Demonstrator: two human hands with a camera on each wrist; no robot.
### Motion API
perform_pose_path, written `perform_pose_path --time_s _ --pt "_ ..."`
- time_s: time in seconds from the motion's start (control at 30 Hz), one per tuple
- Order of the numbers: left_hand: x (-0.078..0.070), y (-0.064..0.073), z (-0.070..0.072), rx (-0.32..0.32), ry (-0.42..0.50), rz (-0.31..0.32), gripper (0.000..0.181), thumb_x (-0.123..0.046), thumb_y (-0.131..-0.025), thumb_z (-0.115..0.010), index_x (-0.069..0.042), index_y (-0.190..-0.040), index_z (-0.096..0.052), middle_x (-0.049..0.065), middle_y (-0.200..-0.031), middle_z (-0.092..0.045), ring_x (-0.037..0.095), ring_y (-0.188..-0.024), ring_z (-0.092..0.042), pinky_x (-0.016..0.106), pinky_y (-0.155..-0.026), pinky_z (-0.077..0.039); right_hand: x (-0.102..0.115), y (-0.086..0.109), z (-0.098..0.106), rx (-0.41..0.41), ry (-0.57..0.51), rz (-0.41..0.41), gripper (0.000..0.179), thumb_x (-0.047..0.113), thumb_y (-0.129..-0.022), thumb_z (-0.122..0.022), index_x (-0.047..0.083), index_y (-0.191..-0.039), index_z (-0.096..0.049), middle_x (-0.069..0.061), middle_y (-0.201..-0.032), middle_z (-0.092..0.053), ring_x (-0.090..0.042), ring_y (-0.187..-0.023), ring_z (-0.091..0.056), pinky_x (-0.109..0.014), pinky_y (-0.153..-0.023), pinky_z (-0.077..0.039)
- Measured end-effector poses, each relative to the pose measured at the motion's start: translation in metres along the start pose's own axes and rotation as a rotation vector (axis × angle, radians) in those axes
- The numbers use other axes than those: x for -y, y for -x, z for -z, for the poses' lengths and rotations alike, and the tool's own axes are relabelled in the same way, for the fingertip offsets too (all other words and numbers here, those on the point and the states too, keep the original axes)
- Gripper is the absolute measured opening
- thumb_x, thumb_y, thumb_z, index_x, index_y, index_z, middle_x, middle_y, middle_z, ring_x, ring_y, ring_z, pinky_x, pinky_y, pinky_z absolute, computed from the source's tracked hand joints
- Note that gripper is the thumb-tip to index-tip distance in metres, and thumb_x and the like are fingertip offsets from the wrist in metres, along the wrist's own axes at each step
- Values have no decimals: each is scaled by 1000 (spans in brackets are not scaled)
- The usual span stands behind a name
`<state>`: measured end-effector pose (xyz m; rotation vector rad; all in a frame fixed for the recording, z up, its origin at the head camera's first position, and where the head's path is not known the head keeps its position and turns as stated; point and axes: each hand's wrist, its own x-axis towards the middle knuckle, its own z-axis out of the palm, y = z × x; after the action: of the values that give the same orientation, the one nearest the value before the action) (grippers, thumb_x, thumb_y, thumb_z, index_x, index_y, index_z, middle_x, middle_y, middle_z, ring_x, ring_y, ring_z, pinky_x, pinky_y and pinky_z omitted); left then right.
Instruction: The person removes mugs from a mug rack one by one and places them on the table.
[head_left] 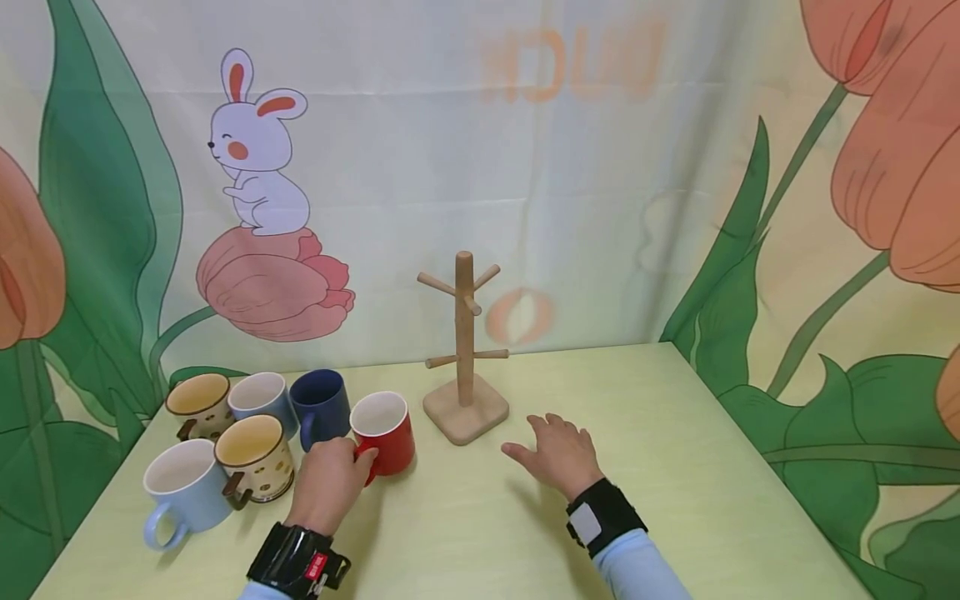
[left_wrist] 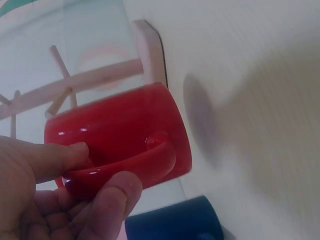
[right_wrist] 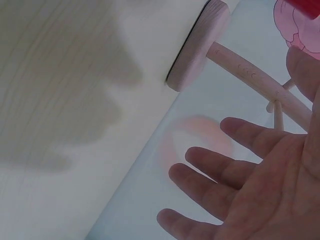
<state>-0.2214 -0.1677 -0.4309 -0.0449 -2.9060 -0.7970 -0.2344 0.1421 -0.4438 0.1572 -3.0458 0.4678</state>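
Observation:
My left hand (head_left: pixel 328 485) pinches the handle of a red mug (head_left: pixel 396 448) with a white inside. The left wrist view shows the thumb and fingers around the handle (left_wrist: pixel 130 170), and a shadow on the table apart from the mug's base. The mug is upright, just left of a wooden mug tree (head_left: pixel 465 333) whose pegs carry nothing. My right hand (head_left: pixel 561 457) hovers over the table to the right of the tree, palm down, fingers spread and holding nothing. In the right wrist view its fingers (right_wrist: pixel 210 185) reach toward the tree.
Left of the red mug stand a dark blue mug (head_left: pixel 322 408), two light blue mugs (head_left: pixel 191 487) and two yellow patterned mugs (head_left: pixel 262 467) with brown handles. They sit close together on the pale table (head_left: pixel 660 500). A printed curtain (head_left: pixel 420 167) hangs behind the table.

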Motion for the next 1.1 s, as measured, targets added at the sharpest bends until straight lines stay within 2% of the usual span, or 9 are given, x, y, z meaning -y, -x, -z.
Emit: perform_pose_path --time_s 0.17,0.3,0.5,0.7,0.8,1.1 --pt "10 3 3 -28 -21 62 29 -20 -93 -67 -2 -70 -67 2 -53 -52 21 -53 -49 31 -50 -36 1 0 1 15 -17 -5 69 59 -91 -61 5 -133 -60 -22 -133 -58 -42 -118 -56 -61 -96 -41" --pt "18 5 6 -24 -20 125 31 -22 -94 -65 3 -76 -69 4 -53 -53 22 -53 -50 31 -50 -38 2 0 1 23 -31 -8 69 58 -91 -61 4 -133 -60 -22 -133 -58 -42 -118 -57 -61 -96 -42" --pt "29 8 10 -6 -36 195 35 -23 -95 -64 4 -74 -67 6 -55 -54 25 -57 -51 34 -53 -40 0 -3 -2 24 -43 -10 68 58 -90 -63 4 -133 -60 -21 -131 -59 -41 -117 -57 -60 -94 -43" --pt "37 9 11 -10 -44 204 36 -23 -94 -63 6 -72 -65 7 -56 -54 27 -59 -52 36 -55 -40 -1 -4 -3 33 -55 -7 69 57 -91 -63 4 -133 -60 -22 -131 -59 -41 -118 -57 -59 -94 -44" --pt "39 10 11 -28 -58 180 36 -22 -93 -64 6 -70 -65 7 -54 -54 28 -58 -52 36 -54 -38 -1 -4 -3 41 -61 -9 69 57 -91 -63 3 -134 -59 -22 -132 -59 -41 -119 -56 -59 -94 -44" --pt "47 12 12 -14 -89 196 32 -20 -92 -66 12 -87 -70 14 -64 -61 32 -63 -54 39 -56 -41 -4 -4 -2 46 -72 -6 68 56 -91 -63 3 -133 -59 -21 -130 -59 -40 -118 -57 -57 -93 -46"
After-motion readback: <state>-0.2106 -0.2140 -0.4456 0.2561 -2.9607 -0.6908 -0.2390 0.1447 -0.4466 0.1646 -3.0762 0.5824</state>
